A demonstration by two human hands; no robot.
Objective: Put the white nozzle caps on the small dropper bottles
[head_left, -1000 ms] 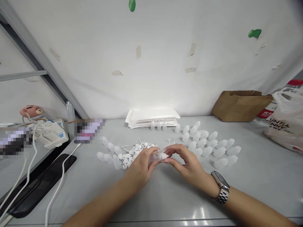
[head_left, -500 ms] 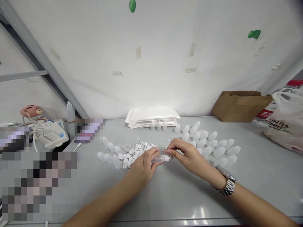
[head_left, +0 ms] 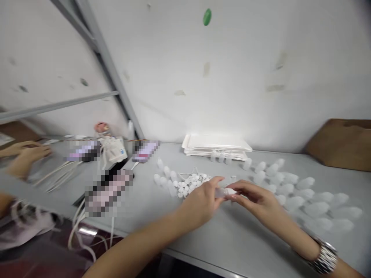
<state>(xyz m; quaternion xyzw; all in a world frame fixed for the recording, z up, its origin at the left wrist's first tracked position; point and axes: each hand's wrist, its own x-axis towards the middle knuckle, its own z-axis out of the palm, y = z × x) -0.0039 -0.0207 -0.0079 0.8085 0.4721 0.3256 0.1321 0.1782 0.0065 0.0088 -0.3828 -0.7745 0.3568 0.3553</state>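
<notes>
**Both grips closed on one small bottle**

My left grip (head_left: 203, 201) is curled shut around the body of a small translucent plastic dropper bottle (head_left: 222, 192). The bottle is held sideways just above the grey counter (head_left: 232, 243), between my two hands. My right grip (head_left: 256, 199) meets it from the other side, with thumb and forefinger pinched closed on the bottle's white end and the other fingers loosely bent. The view is smeared by motion, so I cannot tell whether that white end is a cap or the bare nozzle.

Just behind my left grip lies a heap of small white plastic caps (head_left: 189, 182). To the right of my right grip, rows of translucent plastic bottles (head_left: 292, 191) lie on the counter and spread toward the right edge of the view. Further back, against the white wall, sits a flat stack of white sheets (head_left: 217, 144). A brown cardboard piece (head_left: 342, 143) leans at the far right. A metal-link wristwatch (head_left: 326, 258) is on my right wrist. Far to the left, on a neighbouring surface, another person's hand (head_left: 26, 152) rests near white cables (head_left: 58, 175).
</notes>
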